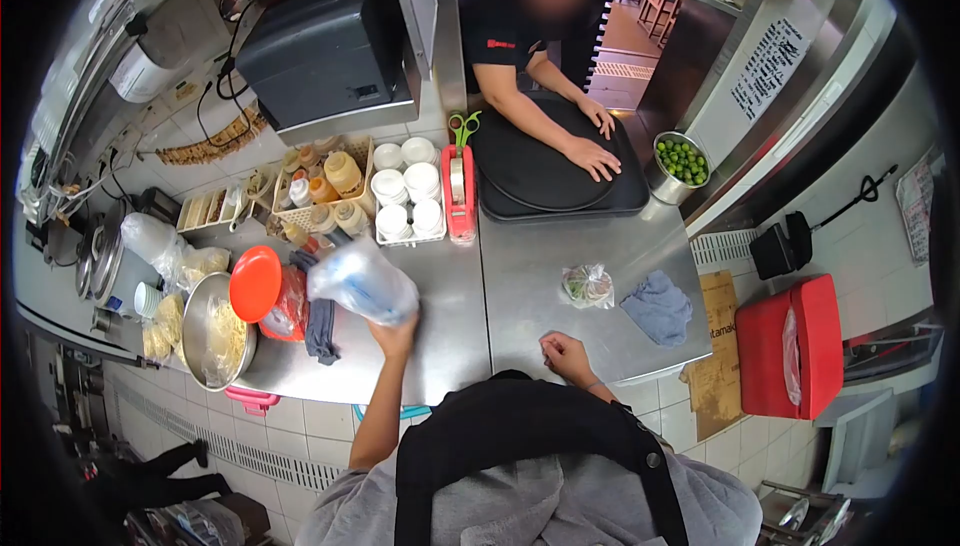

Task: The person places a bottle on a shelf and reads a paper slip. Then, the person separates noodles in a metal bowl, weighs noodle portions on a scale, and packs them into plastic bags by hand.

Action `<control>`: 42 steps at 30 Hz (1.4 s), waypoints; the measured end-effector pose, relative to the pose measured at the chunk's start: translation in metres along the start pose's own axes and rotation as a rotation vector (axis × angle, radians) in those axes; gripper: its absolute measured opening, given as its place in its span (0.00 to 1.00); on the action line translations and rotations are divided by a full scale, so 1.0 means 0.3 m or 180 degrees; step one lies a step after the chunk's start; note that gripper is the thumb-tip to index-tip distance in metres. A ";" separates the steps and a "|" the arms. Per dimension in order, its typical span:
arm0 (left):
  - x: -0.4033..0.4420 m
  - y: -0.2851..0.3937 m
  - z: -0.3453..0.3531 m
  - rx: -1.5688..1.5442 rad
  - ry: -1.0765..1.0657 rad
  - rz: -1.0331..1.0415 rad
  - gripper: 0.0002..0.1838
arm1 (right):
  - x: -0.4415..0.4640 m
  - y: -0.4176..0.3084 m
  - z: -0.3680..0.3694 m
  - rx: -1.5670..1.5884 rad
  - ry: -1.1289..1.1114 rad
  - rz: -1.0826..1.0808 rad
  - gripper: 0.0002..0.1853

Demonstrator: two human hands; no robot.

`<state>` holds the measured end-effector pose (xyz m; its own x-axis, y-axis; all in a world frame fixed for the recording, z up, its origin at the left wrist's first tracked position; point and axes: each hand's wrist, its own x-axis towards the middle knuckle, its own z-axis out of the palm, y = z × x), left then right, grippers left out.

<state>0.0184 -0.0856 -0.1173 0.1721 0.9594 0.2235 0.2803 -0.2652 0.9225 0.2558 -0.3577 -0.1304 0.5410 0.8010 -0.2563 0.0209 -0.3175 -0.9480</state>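
Observation:
My left hand grips a translucent plastic bag with blue markings, raised over the left part of the steel counter. The bag is smeared by motion, so its contents are unclear. Beside it lie a dark cloth and a red plastic container with a round red lid. My right hand is held at the counter's front edge, its fingers curled in, with nothing visible in them. Beyond that hand sits a small knotted clear bag with greenish contents, near a blue-grey cloth.
Across the counter, a person rests both hands on black trays. A pot of green limes stands at right. White lidded cups, sauce bottles, a red tape dispenser and a noodle bowl line the left.

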 end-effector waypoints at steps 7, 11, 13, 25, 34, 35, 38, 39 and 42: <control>-0.129 -0.127 0.018 -0.0111 0.0147 -0.0941 0.57 | 0.012 -0.006 0.001 0.0107 0.0010 0.0066 0.06; -0.295 0.122 0.049 -0.0682 -0.0803 -0.1385 0.40 | 0.018 -0.001 0.002 0.0106 0.0033 0.0062 0.05; -0.323 0.109 0.086 -0.1228 -0.1074 -0.1254 0.28 | 0.021 0.000 0.003 0.0138 0.0031 0.0106 0.05; -0.226 0.168 0.095 -0.1581 -0.1205 -0.1022 0.15 | 0.194 -0.054 -0.117 0.0267 0.0305 0.0190 0.08; -0.285 0.107 0.133 -0.1299 -0.1562 -0.1013 0.14 | 0.334 -0.038 -0.266 0.0496 0.0959 0.0484 0.06; -0.293 0.103 0.137 -0.1297 -0.1542 -0.1022 0.14 | 0.351 -0.035 -0.266 0.0527 0.1347 0.0519 0.06; -0.308 0.109 0.135 -0.1485 -0.1731 -0.1160 0.14 | 0.431 0.054 -0.207 -0.0309 0.2014 0.0171 0.07; -0.308 0.118 0.125 -0.1471 -0.1688 -0.1169 0.14 | 0.471 0.111 -0.186 -0.0904 0.2367 -0.0311 0.07; -0.297 0.157 0.093 -0.1649 -0.1647 -0.1114 0.13 | 0.527 -0.054 -0.039 0.1050 0.1396 -0.0024 0.08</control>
<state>0.0427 -0.1863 -0.1025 0.6060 0.7788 -0.1618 -0.0522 0.2420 0.9689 0.3507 -0.2320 -0.1534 0.8431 0.4934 -0.2137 -0.2006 -0.0801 -0.9764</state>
